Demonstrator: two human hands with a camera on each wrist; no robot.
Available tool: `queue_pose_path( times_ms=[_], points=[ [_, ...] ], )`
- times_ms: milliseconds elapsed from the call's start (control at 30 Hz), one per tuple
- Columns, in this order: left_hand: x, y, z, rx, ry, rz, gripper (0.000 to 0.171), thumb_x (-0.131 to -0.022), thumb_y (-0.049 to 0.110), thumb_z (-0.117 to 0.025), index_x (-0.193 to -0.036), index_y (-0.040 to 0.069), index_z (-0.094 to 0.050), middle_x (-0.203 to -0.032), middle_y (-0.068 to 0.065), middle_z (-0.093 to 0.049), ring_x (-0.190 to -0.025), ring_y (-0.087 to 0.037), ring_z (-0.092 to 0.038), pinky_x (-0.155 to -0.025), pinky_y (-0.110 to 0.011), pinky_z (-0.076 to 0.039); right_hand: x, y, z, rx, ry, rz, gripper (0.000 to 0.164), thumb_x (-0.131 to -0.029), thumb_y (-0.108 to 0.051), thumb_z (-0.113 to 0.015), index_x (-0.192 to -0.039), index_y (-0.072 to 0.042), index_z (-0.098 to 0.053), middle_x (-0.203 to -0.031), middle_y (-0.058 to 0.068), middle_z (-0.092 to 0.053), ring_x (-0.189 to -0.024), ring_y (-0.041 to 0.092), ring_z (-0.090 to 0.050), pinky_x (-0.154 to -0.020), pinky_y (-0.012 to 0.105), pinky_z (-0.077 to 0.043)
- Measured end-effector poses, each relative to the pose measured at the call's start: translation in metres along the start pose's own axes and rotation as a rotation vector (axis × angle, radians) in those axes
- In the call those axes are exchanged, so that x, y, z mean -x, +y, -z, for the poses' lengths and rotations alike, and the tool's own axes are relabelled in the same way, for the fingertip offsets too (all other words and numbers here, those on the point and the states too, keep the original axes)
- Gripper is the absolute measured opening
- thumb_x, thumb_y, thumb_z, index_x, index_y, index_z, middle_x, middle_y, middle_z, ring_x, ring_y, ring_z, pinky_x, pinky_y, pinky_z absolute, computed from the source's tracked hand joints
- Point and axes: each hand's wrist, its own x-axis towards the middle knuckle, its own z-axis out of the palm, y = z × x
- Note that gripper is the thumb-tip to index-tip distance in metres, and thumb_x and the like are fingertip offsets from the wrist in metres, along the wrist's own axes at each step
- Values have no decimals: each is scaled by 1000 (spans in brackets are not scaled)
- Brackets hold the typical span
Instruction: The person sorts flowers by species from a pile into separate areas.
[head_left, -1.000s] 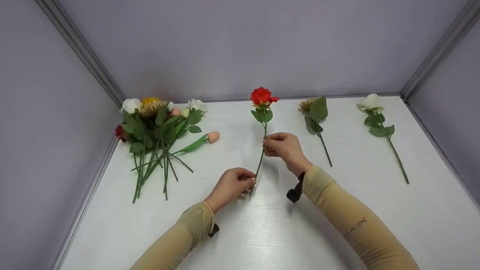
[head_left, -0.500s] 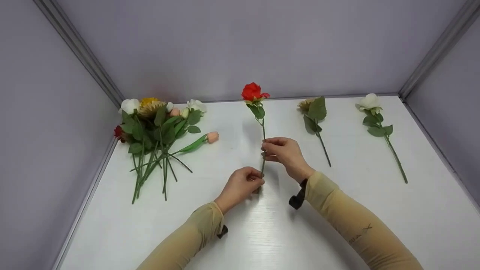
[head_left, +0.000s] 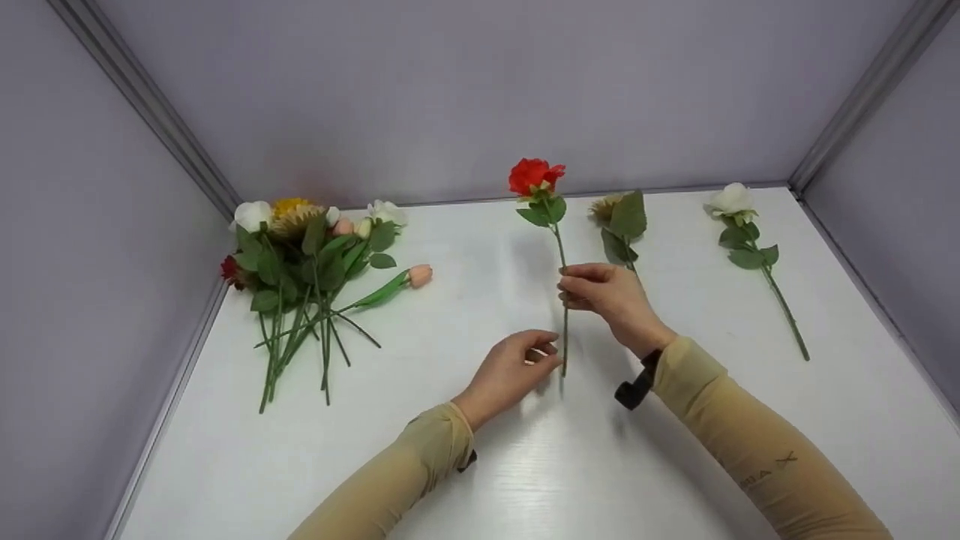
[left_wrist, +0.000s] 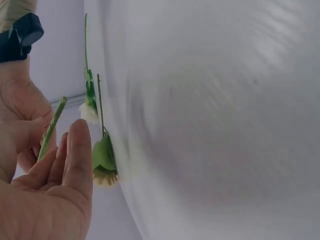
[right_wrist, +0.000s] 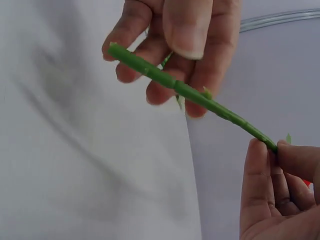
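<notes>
A red rose [head_left: 535, 176] with a green stem is held up over the white table. My right hand [head_left: 611, 300] pinches the stem partway down, and in the right wrist view its thumb and fingertip meet on the stem [right_wrist: 225, 111]. Beside the lower stem is my left hand [head_left: 517, 371], its fingers loosely bent and not gripping. In the right wrist view, the left thumb [right_wrist: 187, 32] stands apart from the stem. The stem's cut end [left_wrist: 62, 100] shows near the left fingers in the left wrist view. Behind the right hand lies a beige flower [head_left: 606, 208], part of its stem hidden.
A white rose [head_left: 731, 200] lies at the right of the table [head_left: 225, 465]. At the left, several flowers are heaped, among them a yellow flower [head_left: 290, 208] and a dark red one [head_left: 231, 271]. A peach tulip [head_left: 420, 276] sticks out of the heap. Grey walls enclose the table.
Both hands have moved right with the rose, whose head swung left and then right. The left fingers, earlier on the lower stem, have loosened and come away from it.
</notes>
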Motion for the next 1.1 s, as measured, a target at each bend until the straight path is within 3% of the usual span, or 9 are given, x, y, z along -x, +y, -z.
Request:
queue_pose_path(
  times_ms=[100,333,500,633,767,1100],
  points=[
    [0,7,-8,-137,-43,-115,40,-103,25,-64,-139,7,-62,-124,-1,-66,-110,-13,-65,-91,-24,-53,5,-10,25,80,46,44,38,-95,-18,-76,-125,4,-68,-115,21,-69,-94,21,-72,-86,34,-59],
    [-4,23,-29,-670,-127,-441,48,-104,30,-62,-149,15,-53,-143,-1,-57,-134,-16,-51,-110,-26,-41,15,-26,100,324,239,115,44,-96,-29,-75,-127,1,-69,-107,8,-73,-91,15,-70,-80,24,-58],
    [-11,33,-45,-965,-189,-591,57,-104,36,-61,-156,18,-44,-155,-3,-47,-146,-21,-39,-121,-30,-26,21,-23,152,653,366,148,40,-101,-32,-68,-127,-1,-70,-109,13,-70,-87,13,-65,-72,21,-52],
    [-17,42,-60,-1080,-233,-634,64,-102,42,-62,-159,21,-39,-160,-2,-42,-149,-23,-32,-123,-35,-23,21,-12,186,904,446,179,32,-102,-20,-63,-122,3,-71,-109,25,-69,-91,31,-64,-74,38,-50],
    [-21,50,-75,-1140,-278,-653,70,-101,46,-63,-161,24,-35,-162,-2,-37,-151,-24,-27,-123,-39,-21,17,2,209,1024,477,170,25,-100,-7,-60,-116,10,-70,-107,32,-68,-93,46,-64,-76,56,-49],
    [-34,45,-100,-1217,-297,-607,76,-98,55,-61,-162,29,-30,-165,0,-32,-153,-23,-24,-124,-42,-19,8,27,226,1161,530,162,20,-98,1,-59,-110,14,-69,-105,37,-65,-94,53,-62,-78,64,-50]
  ],
)
